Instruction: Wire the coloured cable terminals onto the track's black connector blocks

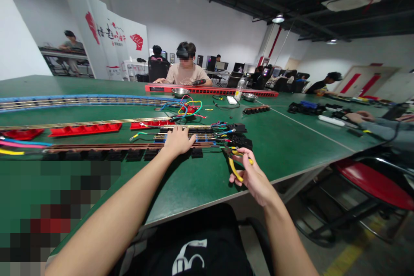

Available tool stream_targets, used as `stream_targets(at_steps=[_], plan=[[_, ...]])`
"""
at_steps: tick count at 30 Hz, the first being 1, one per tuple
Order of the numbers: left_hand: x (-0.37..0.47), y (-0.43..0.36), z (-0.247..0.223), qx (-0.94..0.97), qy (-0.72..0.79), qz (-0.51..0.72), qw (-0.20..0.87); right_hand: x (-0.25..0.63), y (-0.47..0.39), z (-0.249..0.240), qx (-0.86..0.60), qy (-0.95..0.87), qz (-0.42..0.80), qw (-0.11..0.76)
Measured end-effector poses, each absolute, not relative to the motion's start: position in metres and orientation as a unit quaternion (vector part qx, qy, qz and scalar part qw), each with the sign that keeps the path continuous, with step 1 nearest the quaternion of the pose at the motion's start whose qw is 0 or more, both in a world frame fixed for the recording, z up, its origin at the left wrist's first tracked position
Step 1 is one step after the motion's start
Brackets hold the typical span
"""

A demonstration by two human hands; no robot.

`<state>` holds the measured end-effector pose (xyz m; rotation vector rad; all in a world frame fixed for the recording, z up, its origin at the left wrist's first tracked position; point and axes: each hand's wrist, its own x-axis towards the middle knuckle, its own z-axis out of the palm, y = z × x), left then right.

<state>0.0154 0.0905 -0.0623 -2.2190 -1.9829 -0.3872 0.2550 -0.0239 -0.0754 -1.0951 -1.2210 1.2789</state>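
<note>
My right hand (254, 177) is wrapped round a pair of pliers with yellow handles (231, 169). Their dark jaws are at the wire ends on the right end of the rail strips, but whether they grip a wire I cannot tell. Flat across a black and blue strip with metal rods (203, 134) lies my left hand (178, 140), its thumb spread and its fingertips partly hidden. A brown-railed strip with black blocks (106, 151) runs left from beneath my wrist. Coloured wires with ring terminals (233, 131) stick out at the right beside black connector blocks (237, 128).
Beyond lie red holders (86, 129), a long blue strip (80, 100) and a tangle of coloured wires (190, 108). A red rail (210, 90), metal bowls (180, 92) and a bottle (238, 90) stand before a seated person (186, 71). A red stool (377, 183) is at right.
</note>
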Motion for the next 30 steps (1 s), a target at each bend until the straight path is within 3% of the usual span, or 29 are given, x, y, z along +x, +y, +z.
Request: stream_targets(at_steps=[14,18,23,30], plan=[[0.016,0.091,-0.063,-0.738,-0.658,-0.13,0.073,0.239,-0.023,-0.075,-0.421,-0.36,0.571,0.606],[0.015,0.092,-0.064,-0.739,-0.656,-0.132,0.079,0.24,-0.026,-0.073,-0.478,-0.434,0.502,0.575],[0.015,0.091,-0.063,-0.739,-0.656,-0.131,0.075,0.259,-0.049,-0.058,-0.538,-0.61,0.342,0.471],[0.015,0.091,-0.062,-0.736,-0.661,-0.127,0.067,0.258,-0.041,-0.062,-0.505,-0.573,0.318,0.562]])
